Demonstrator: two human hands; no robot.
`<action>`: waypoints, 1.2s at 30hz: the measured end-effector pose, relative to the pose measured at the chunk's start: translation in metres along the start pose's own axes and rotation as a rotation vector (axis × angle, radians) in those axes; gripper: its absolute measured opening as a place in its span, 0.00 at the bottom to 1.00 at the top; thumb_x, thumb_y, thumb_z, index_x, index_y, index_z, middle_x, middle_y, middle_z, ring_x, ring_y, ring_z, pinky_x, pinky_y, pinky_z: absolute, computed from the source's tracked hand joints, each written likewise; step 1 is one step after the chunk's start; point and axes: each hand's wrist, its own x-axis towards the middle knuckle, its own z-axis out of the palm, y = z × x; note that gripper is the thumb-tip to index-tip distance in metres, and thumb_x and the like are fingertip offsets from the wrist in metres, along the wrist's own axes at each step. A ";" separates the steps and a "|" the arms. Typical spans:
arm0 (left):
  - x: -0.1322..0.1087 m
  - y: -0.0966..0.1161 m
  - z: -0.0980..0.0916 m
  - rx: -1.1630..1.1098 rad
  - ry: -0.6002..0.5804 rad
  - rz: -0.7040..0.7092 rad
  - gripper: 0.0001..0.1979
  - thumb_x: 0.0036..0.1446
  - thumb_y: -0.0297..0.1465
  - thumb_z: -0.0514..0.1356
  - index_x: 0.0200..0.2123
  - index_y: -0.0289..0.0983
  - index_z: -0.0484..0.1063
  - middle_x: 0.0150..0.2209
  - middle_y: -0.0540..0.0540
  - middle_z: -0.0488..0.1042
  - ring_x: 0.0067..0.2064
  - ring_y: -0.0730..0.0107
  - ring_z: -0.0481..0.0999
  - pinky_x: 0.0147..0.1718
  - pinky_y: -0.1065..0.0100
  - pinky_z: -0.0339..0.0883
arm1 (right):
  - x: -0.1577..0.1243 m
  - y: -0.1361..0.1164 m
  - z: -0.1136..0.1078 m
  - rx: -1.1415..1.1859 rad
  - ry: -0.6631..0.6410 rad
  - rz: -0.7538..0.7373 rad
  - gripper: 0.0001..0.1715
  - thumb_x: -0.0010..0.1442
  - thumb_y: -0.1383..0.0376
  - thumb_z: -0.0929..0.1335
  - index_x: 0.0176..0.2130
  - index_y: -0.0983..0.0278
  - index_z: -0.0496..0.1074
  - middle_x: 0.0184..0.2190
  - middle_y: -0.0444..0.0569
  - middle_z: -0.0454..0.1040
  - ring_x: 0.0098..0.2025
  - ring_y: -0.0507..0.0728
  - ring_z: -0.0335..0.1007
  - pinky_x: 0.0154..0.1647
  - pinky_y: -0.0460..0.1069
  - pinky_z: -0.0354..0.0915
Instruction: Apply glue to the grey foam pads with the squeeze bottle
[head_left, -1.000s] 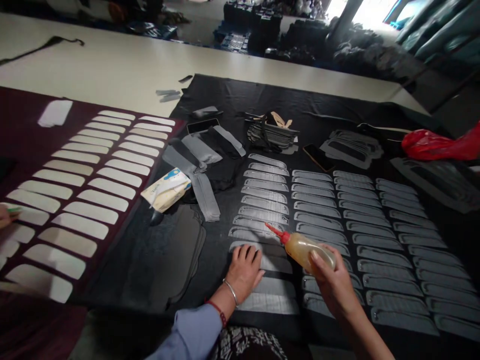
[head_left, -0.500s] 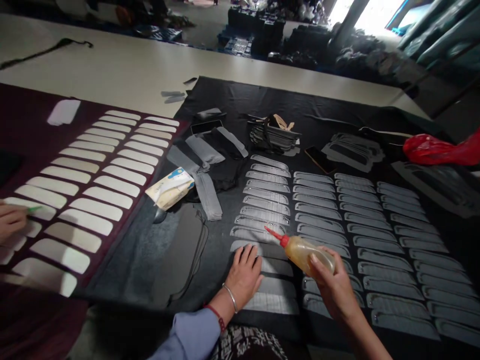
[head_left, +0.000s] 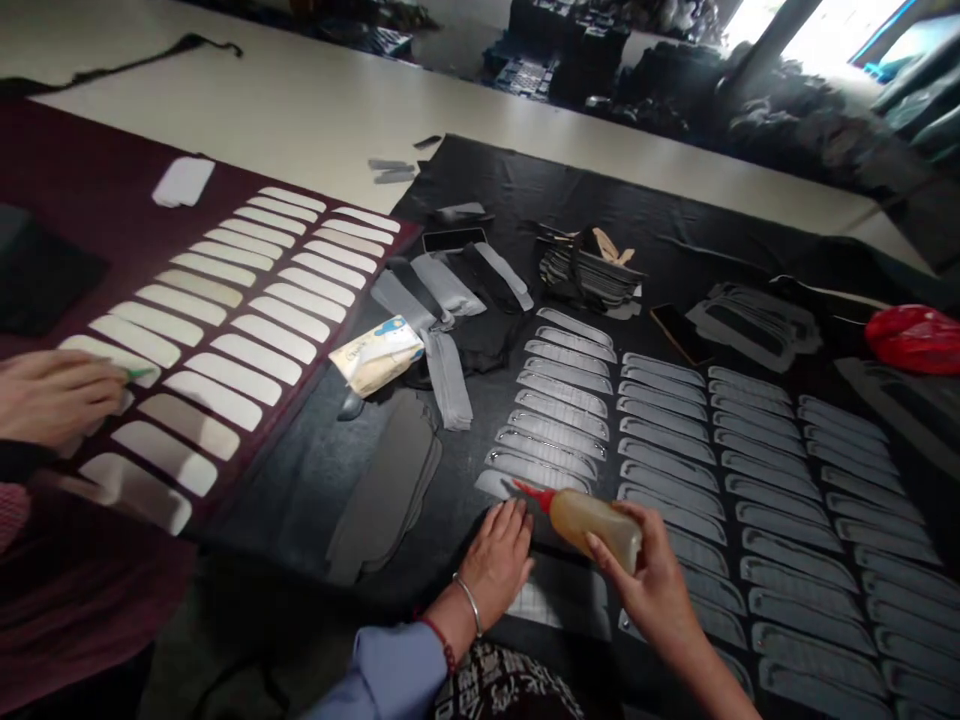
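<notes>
My right hand (head_left: 651, 572) is wrapped round a squeeze bottle (head_left: 596, 525) of yellowish liquid with a red nozzle. The bottle lies tilted in my grip, its nozzle pointing left. Its tip is over the grey curved strip (head_left: 493, 484) just beyond my left fingertips; whether it touches cannot be told. My left hand (head_left: 495, 555) lies flat, fingers stretched out, on the grey strips in the nearest part of that column. Farther up, strips (head_left: 562, 423) carry a shiny line along their edges. More columns of grey strips (head_left: 780, 510) lie to the right.
A tissue pack (head_left: 377, 355) and stacked dark pieces (head_left: 386, 485) lie to my left. Beyond are a tied bundle (head_left: 589, 270), a phone (head_left: 679, 335) and a red plastic bag (head_left: 915, 340). At far left a co-worker's hand (head_left: 64, 400) is over white strips (head_left: 247, 365) on maroon cloth.
My view has turned left. The bottle is lower and more level, its nozzle tip now at the strip by my left fingertips. The co-worker's hand shows more fully.
</notes>
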 end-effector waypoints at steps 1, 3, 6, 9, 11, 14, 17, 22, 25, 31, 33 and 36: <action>0.000 0.000 0.000 -0.004 0.000 0.000 0.25 0.58 0.37 0.54 0.56 0.31 0.59 0.58 0.37 0.61 0.62 0.59 0.55 0.57 0.58 0.53 | 0.001 0.000 0.002 -0.015 -0.010 -0.021 0.20 0.52 0.56 0.68 0.43 0.60 0.62 0.38 0.49 0.65 0.40 0.59 0.64 0.40 0.55 0.63; 0.001 -0.001 0.002 -0.014 0.003 0.006 0.25 0.59 0.37 0.54 0.57 0.32 0.58 0.58 0.39 0.62 0.61 0.59 0.55 0.58 0.59 0.52 | 0.002 -0.001 0.006 -0.043 -0.037 -0.069 0.20 0.53 0.57 0.68 0.45 0.59 0.61 0.38 0.49 0.65 0.40 0.59 0.64 0.40 0.54 0.64; 0.001 -0.002 0.003 -0.041 0.014 0.012 0.25 0.59 0.37 0.54 0.57 0.32 0.58 0.57 0.41 0.63 0.61 0.59 0.55 0.59 0.59 0.50 | 0.006 -0.007 0.012 -0.094 -0.069 -0.174 0.20 0.55 0.59 0.67 0.46 0.59 0.60 0.38 0.49 0.64 0.40 0.59 0.63 0.38 0.54 0.64; 0.001 -0.002 0.002 -0.081 0.013 -0.001 0.25 0.58 0.36 0.55 0.57 0.33 0.58 0.56 0.42 0.65 0.60 0.59 0.56 0.59 0.59 0.50 | 0.010 -0.015 0.017 -0.144 -0.089 -0.275 0.19 0.56 0.60 0.67 0.46 0.59 0.59 0.37 0.50 0.64 0.39 0.59 0.63 0.38 0.54 0.64; 0.002 -0.002 0.001 -0.104 0.001 -0.008 0.25 0.57 0.35 0.56 0.56 0.34 0.58 0.54 0.42 0.66 0.59 0.59 0.58 0.58 0.59 0.51 | 0.013 -0.019 0.020 -0.159 -0.108 -0.317 0.19 0.56 0.61 0.67 0.46 0.59 0.58 0.38 0.50 0.64 0.39 0.59 0.63 0.39 0.55 0.64; 0.003 -0.001 -0.001 -0.130 -0.021 -0.016 0.22 0.56 0.35 0.57 0.53 0.35 0.61 0.51 0.42 0.68 0.57 0.59 0.60 0.58 0.57 0.52 | 0.016 -0.024 0.022 -0.166 -0.155 -0.336 0.20 0.56 0.63 0.66 0.47 0.59 0.57 0.38 0.51 0.63 0.40 0.59 0.64 0.39 0.55 0.65; 0.004 -0.001 0.000 -0.146 -0.023 -0.028 0.20 0.55 0.34 0.58 0.50 0.34 0.63 0.48 0.43 0.70 0.54 0.59 0.64 0.58 0.58 0.52 | 0.018 -0.026 0.024 -0.177 -0.208 -0.345 0.19 0.56 0.64 0.66 0.47 0.59 0.57 0.38 0.51 0.63 0.39 0.59 0.65 0.39 0.55 0.65; 0.004 -0.001 0.001 -0.160 -0.009 -0.009 0.17 0.55 0.33 0.58 0.47 0.35 0.64 0.47 0.42 0.70 0.54 0.58 0.64 0.58 0.56 0.52 | 0.020 -0.029 0.027 -0.186 -0.211 -0.380 0.19 0.56 0.65 0.65 0.47 0.60 0.57 0.39 0.52 0.63 0.40 0.59 0.65 0.39 0.55 0.66; 0.006 0.000 -0.003 -0.184 -0.037 -0.045 0.17 0.54 0.33 0.59 0.47 0.35 0.64 0.48 0.42 0.69 0.54 0.58 0.63 0.57 0.56 0.53 | 0.020 -0.029 0.026 -0.188 -0.212 -0.386 0.20 0.56 0.66 0.65 0.48 0.61 0.58 0.40 0.53 0.63 0.41 0.59 0.65 0.39 0.55 0.67; 0.008 0.001 -0.005 -0.205 -0.008 -0.050 0.18 0.54 0.33 0.59 0.48 0.34 0.64 0.49 0.41 0.68 0.55 0.57 0.62 0.57 0.55 0.54 | 0.020 -0.029 0.024 -0.211 -0.221 -0.397 0.21 0.56 0.68 0.64 0.49 0.62 0.56 0.40 0.53 0.60 0.41 0.59 0.63 0.39 0.55 0.67; 0.007 0.001 -0.001 -0.208 0.026 -0.039 0.17 0.54 0.33 0.59 0.46 0.34 0.64 0.49 0.41 0.68 0.55 0.57 0.62 0.57 0.55 0.53 | 0.019 -0.029 0.023 -0.201 -0.251 -0.408 0.22 0.56 0.69 0.64 0.49 0.62 0.55 0.41 0.53 0.60 0.41 0.59 0.63 0.39 0.54 0.67; 0.006 0.001 0.003 -0.223 0.074 -0.038 0.16 0.53 0.31 0.59 0.45 0.35 0.65 0.50 0.40 0.67 0.56 0.58 0.62 0.56 0.56 0.56 | 0.018 -0.031 0.023 -0.186 -0.294 -0.419 0.22 0.55 0.70 0.64 0.49 0.63 0.55 0.41 0.53 0.59 0.41 0.59 0.62 0.39 0.53 0.68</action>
